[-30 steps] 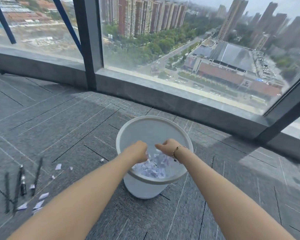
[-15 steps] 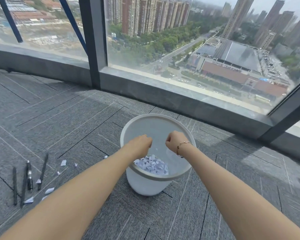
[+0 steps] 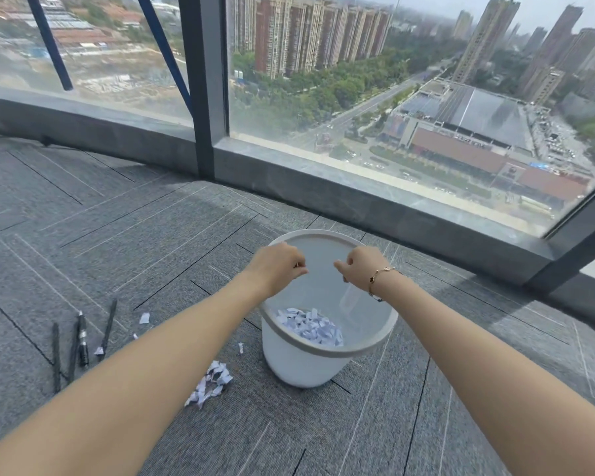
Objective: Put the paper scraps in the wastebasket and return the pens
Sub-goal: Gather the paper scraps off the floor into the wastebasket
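Both bare arms reach out over the round white plastic wastebasket [image 3: 299,365], which stands on the grey striped carpet [image 3: 117,242] close to the big window. A good heap of white and pale-blue paper scraps [image 3: 310,326] already lies in the bottom of the bin, so much of the tidying looks done.

The left hand [image 3: 275,266] hangs above the rim at about ten o'clock of the bin, its fingers curled loosely inward; I cannot tell whether anything is pinched there. The right hand [image 3: 361,267], with a thin gold bracelet [image 3: 378,274] at the wrist, hangs at about two o'clock, fingers likewise curled and forefinger pointing left, with nothing visible in them.

Work remains. A small pile of torn paper [image 3: 212,383] lies on the carpet at about eight o'clock of the bin, just beside its base, and a few stray bits [image 3: 144,317] sit farther out at nine o'clock. The four black pens [image 3: 79,341] lie near those, well apart from the bin, untouched; I see no pen holder to return them to.
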A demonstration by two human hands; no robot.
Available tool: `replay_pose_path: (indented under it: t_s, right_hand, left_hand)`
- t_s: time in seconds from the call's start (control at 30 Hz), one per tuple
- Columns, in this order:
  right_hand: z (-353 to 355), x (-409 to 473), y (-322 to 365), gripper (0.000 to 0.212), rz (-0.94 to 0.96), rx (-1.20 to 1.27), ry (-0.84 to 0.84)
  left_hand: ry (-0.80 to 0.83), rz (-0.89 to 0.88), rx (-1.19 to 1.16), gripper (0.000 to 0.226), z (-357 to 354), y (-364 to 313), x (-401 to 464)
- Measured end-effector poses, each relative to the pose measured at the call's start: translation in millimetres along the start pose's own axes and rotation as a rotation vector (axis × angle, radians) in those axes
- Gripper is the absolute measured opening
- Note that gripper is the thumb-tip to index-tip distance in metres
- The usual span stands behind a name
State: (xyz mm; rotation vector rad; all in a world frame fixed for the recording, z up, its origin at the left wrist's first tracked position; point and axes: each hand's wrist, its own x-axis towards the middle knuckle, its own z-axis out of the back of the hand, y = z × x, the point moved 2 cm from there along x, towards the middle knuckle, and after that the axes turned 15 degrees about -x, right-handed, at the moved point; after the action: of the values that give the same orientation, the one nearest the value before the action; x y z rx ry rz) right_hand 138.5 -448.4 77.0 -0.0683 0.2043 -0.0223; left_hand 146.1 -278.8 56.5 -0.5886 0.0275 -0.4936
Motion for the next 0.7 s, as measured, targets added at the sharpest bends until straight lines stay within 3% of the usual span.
replay_pose_path:
  t_s: [0.17,0.3,0.47,0.7]
  right_hand:
    - [21.0,5.8,44.7,0.029,0.09,0.025,-0.235]
    - [29.3,19.2,111.2,0.027,0.21,0.159,-0.346]
    - [12.2,32.7,204.4,0.027,0.384,0.18,-0.317]
    - [-74.3,58.6,281.9,0.025,0.472,0.104,-0.099]
  left_hand:
    - [-0.086,0.032,-0.005,0.035,70.6,55.4,-31.0]
    - [-0.034,0.275,0.033,0.036,98.0,123.9,-82.1]
    - [0.067,0.493,0.032,0.039,87.5,192.7,-154.9]
    - [0.092,0.648,-0.014,0.04,58.3,265.7,-222.0]
